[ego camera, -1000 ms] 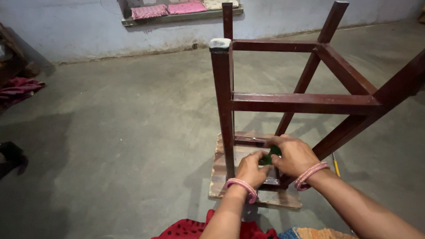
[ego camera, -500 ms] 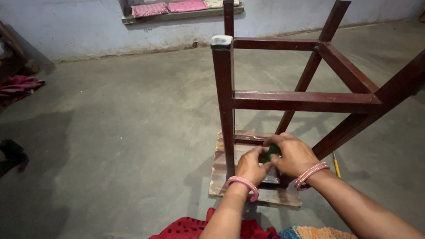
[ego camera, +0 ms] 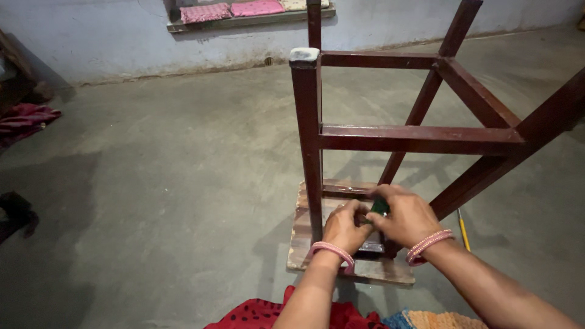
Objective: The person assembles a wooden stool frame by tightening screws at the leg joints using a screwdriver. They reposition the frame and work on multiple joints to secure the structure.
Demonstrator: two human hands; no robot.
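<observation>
A dark red wooden stool (ego camera: 426,134) stands upside down on the grey concrete floor (ego camera: 170,183), its seat (ego camera: 304,240) flat on the ground and its legs pointing up, which puts the underside and the lower frame within easy reach of the person crouched over it. Both hands meet low between the legs, just above the seat. The left hand (ego camera: 343,226) curls beside the nearest leg (ego camera: 308,140), its fingers bent inward and touching a small dark green object (ego camera: 380,206). The right hand (ego camera: 407,216) closes over the same object from the other side, fingers narrow and pinched on it. What the green thing is cannot be told; the hands hide most of it. It sits pressed between the two hands, close to the seat's underside. Each wrist carries pink bangles. A thin yellow tool (ego camera: 463,230) lies on the floor to the right of the stool. Red patterned cloth (ego camera: 268,314) shows at the bottom edge.
</observation>
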